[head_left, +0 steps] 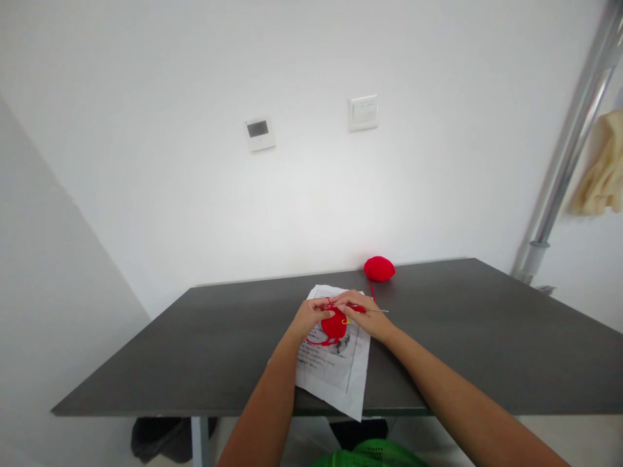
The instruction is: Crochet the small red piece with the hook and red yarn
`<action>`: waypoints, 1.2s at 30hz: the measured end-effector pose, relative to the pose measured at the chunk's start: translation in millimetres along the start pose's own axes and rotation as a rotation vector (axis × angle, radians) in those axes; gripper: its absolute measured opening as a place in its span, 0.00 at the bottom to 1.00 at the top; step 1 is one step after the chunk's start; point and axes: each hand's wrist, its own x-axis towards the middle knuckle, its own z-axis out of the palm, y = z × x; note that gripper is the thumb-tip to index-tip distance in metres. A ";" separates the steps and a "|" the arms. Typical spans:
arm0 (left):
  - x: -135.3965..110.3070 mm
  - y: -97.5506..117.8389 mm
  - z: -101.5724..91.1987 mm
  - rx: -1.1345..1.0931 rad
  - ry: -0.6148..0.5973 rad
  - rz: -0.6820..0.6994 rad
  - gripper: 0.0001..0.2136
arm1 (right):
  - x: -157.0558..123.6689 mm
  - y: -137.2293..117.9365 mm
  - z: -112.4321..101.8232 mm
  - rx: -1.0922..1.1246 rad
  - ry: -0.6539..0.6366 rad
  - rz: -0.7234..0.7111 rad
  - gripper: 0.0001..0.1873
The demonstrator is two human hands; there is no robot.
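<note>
Head view: the red yarn piece (333, 326) is positioned over the printed sheet (335, 379), a yellow marker (345, 322) at its side. Above the sheet's far half, the fingers of the left hand (310, 316) are closed on the piece's edge; those of the right hand (364, 314) grip a red-handled metal tool (359, 309). Beyond the sheet, to its right, a red yarn ball (379, 268) rests on the surface (462, 337).

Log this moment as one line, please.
left hand: holding red yarn piece | right hand: holding thin metal tool | beneath: printed sheet on dark table | far edge: red yarn ball
</note>
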 end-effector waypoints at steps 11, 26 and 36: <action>10.2 -11.3 7.7 0.264 0.238 0.169 0.12 | -4.3 0.1 5.3 -0.150 -0.116 -0.100 0.11; 6.1 -5.0 17.3 -0.299 0.166 0.059 0.13 | -3.7 -5.3 12.8 -0.292 -0.148 -0.188 0.13; -1.4 4.6 4.8 -0.416 -0.009 -0.136 0.16 | -4.1 -5.1 8.4 -0.062 -0.023 0.018 0.11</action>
